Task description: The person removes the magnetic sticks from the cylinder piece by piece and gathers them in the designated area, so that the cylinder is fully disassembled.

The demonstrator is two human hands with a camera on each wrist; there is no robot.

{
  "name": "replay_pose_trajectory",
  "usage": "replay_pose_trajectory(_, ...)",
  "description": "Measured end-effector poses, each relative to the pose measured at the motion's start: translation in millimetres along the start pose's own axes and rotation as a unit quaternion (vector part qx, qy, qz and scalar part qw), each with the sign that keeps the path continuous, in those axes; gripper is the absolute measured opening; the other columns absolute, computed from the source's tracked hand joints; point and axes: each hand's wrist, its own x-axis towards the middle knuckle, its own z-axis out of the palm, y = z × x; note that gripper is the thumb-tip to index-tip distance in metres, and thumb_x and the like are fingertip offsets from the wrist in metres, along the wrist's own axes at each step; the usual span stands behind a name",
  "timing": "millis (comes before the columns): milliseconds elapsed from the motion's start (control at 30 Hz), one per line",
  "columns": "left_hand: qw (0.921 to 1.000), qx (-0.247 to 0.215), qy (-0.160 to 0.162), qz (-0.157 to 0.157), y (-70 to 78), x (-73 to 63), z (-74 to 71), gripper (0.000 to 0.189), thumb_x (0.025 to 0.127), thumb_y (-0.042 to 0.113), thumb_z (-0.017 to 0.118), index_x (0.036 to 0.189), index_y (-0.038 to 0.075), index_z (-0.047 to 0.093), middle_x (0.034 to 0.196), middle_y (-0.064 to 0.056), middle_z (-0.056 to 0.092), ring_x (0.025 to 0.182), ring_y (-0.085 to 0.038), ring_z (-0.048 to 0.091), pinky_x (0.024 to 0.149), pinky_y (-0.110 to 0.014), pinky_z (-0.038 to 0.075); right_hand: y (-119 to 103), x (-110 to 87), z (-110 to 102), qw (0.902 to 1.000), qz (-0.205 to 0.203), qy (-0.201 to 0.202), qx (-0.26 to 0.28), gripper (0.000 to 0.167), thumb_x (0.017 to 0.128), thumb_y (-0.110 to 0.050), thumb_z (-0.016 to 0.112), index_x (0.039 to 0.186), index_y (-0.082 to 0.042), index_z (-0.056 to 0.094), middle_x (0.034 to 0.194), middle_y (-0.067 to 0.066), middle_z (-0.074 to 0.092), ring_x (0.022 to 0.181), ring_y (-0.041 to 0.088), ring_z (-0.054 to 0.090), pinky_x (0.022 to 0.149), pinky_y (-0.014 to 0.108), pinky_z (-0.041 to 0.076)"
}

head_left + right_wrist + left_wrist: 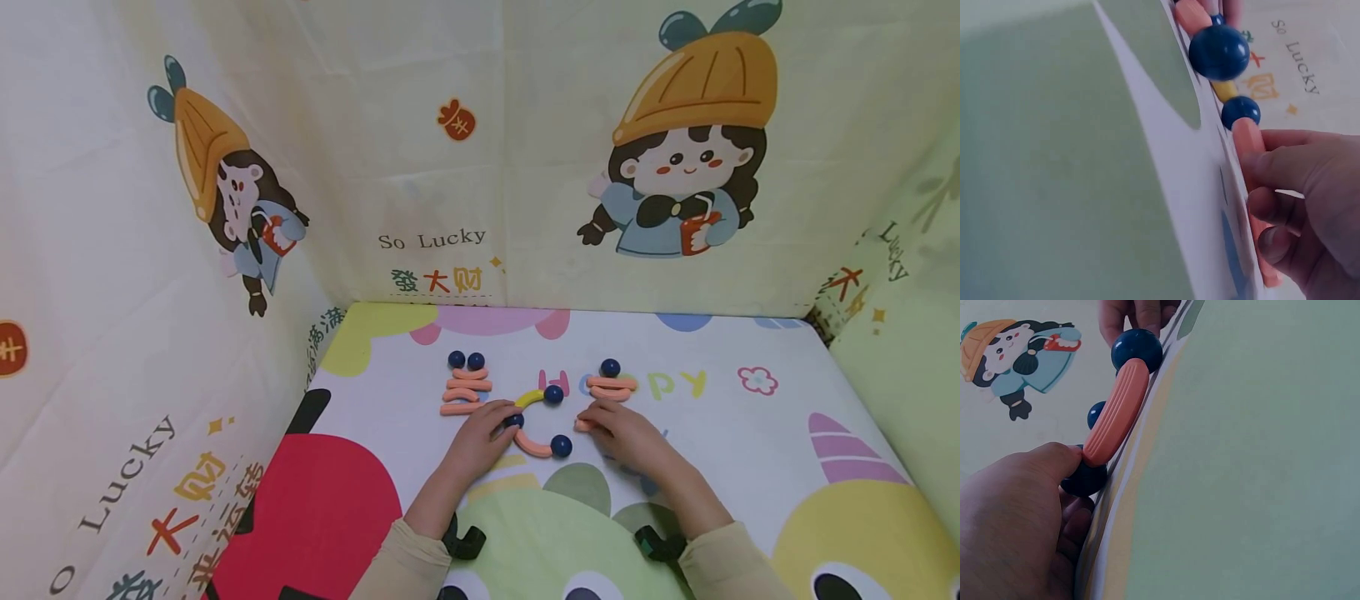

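Observation:
My left hand (480, 437) pinches a dark blue ball (1085, 481) between thumb and fingers. From that ball a curved salmon-pink stick (533, 444) runs to a second blue ball (561, 447). A curved yellow stick (530, 398) leads from beside the left fingertips to another blue ball (553, 394), so the pieces form an arc that opens to the right. To the right of the arc, my right hand (626, 435) grips a straight salmon-pink stick (1249, 147). In the right wrist view the stick's tip appears close to a blue ball (1241, 112); contact I cannot tell.
Behind the left hand lie several pink sticks (468, 385) with two blue balls (457, 359). Beyond the right hand are more pink sticks (611, 382) and a blue ball (611, 367). A printed cloth (750, 450) covers the table, with fabric walls (540, 167) around it.

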Motion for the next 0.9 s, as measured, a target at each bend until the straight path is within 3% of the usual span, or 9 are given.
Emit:
replay_pose_trajectory(100, 1.0000, 0.003, 0.000, 0.002, 0.1, 0.0, 0.4, 0.036, 0.101, 0.037, 0.056, 0.136, 0.034, 0.058, 0.145, 0.007, 0.052, 0.135, -0.016, 0.050, 0.109, -0.041, 0.043, 4, -1.5, -5, 0.9997, 0.007, 0.023, 0.001, 0.025, 0.089, -0.013, 0.073, 0.114, -0.015, 0.071, 0.108, -0.004, 0.068, 0.095, 0.016, 0.068, 0.085, 0.041, 0.056)
replay_pose_trajectory(233, 1.0000, 0.003, -0.002, -0.002, -0.2, 0.2, 0.6, 0.036, 0.101, 0.037, 0.056, 0.136, 0.034, 0.057, 0.145, 0.008, 0.052, 0.135, -0.016, 0.049, 0.109, -0.041, 0.043, 10, -1.6, -12, 0.9984, 0.046, 0.026, 0.016, 0.033, 0.088, -0.014, 0.074, 0.120, -0.010, 0.068, 0.107, -0.001, 0.070, 0.097, 0.018, 0.069, 0.087, 0.043, 0.055)
replay_pose_trajectory(467, 1.0000, 0.003, -0.007, -0.006, -1.2, 0.1, 0.3, 0.036, 0.101, 0.039, 0.055, 0.137, 0.034, 0.057, 0.145, 0.008, 0.052, 0.135, -0.015, 0.049, 0.110, -0.041, 0.043, 22, 0.0, -16, 0.9958, 0.086, 0.005, 0.030, 0.018, 0.092, -0.022, 0.071, 0.108, -0.014, 0.070, 0.108, -0.001, 0.071, 0.103, 0.024, 0.067, 0.092, 0.047, 0.052)
replay_pose_trajectory(667, 0.9999, 0.005, -0.008, -0.004, -1.0, 0.0, -0.4, 0.036, 0.101, 0.039, 0.054, 0.137, 0.034, 0.057, 0.146, 0.007, 0.051, 0.135, -0.016, 0.049, 0.110, -0.042, 0.043, 29, -2.4, -15, 0.9931, 0.111, 0.005, 0.035, 0.020, 0.093, -0.021, 0.070, 0.111, -0.013, 0.070, 0.118, 0.006, 0.063, 0.108, 0.029, 0.063, 0.094, 0.051, 0.050)
replay_pose_trajectory(900, 1.0000, 0.004, -0.004, -0.003, -1.3, -0.2, 0.2, 0.036, 0.101, 0.039, 0.055, 0.137, 0.035, 0.057, 0.145, 0.008, 0.051, 0.135, -0.016, 0.049, 0.110, -0.041, 0.043, 30, -3.5, -13, 0.9921, 0.120, 0.002, 0.037, 0.017, 0.094, -0.022, 0.069, 0.110, -0.016, 0.070, 0.114, 0.005, 0.059, 0.106, 0.028, 0.062, 0.094, 0.051, 0.050)
